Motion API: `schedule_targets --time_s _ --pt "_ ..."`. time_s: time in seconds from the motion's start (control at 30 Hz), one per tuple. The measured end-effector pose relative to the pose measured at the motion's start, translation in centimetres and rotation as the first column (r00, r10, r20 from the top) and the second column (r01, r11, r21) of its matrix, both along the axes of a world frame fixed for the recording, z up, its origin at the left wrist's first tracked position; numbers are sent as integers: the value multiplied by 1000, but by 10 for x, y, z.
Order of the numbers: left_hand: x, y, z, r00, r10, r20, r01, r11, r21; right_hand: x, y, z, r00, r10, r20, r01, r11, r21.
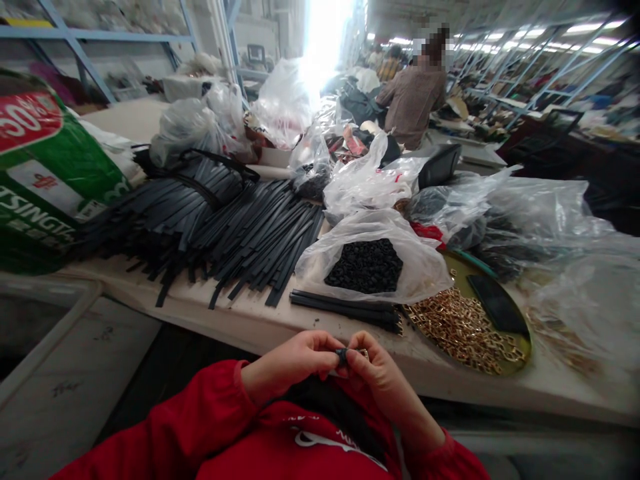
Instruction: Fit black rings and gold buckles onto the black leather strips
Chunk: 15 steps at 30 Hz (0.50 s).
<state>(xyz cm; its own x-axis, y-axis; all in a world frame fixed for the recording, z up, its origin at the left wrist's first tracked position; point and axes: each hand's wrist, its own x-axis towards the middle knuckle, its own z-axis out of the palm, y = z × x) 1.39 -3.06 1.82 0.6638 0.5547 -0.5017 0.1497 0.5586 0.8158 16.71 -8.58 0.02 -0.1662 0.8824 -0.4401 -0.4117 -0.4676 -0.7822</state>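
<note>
My left hand [307,357] and my right hand [375,370] meet in front of my chest, at the table's front edge. Both are closed in a pinch on a small black piece [342,357], which looks like a strap end or loop. A gold-coloured metal buckle [365,354] peeks out at my right fingers. Just beyond my hands lies a stack of finished-looking black straps [345,310] with gold bits at its right end. Behind it, an open plastic bag [310,267] holds many small black loops [367,265]. Fingers hide most of the held piece.
Many loose black strips [260,233] spread over the left of the table [195,300]. At right, a round tray [523,343] holds gold buckles [465,330] and a dark flat block [495,303]. A green bag [45,193] stands far left. Another person [415,100] sits farther back.
</note>
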Motion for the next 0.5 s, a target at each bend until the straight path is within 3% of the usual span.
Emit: schedule_targets --time_s 0.1,0.17,0.23,0.3,0.37,0.43,0.5 --pt "-2 -2 0 999 -16 42 16 1000 7 2 -4 1 996 53 -74 -56 998 -39" --pt "-3 -4 -5 999 -32 44 31 999 35 3 -5 -1 996 87 1 -87 996 -29" --pt "-3 -5 -10 998 -56 28 54 996 64 5 -6 -3 968 114 222 -126 991 40" --pt "-4 -5 -13 996 -85 -6 85 992 93 8 -7 -4 858 101 503 -196 970 141" --pt "-5 -4 -12 994 -108 -36 111 988 107 10 -7 -1 735 81 673 -284 938 197" --pt "-6 -2 -8 991 -124 -43 127 986 103 12 -7 2 726 129 675 -329 927 177" --pt "-6 0 -3 988 -151 -34 154 983 101 13 -5 3 807 204 554 -321 939 122"
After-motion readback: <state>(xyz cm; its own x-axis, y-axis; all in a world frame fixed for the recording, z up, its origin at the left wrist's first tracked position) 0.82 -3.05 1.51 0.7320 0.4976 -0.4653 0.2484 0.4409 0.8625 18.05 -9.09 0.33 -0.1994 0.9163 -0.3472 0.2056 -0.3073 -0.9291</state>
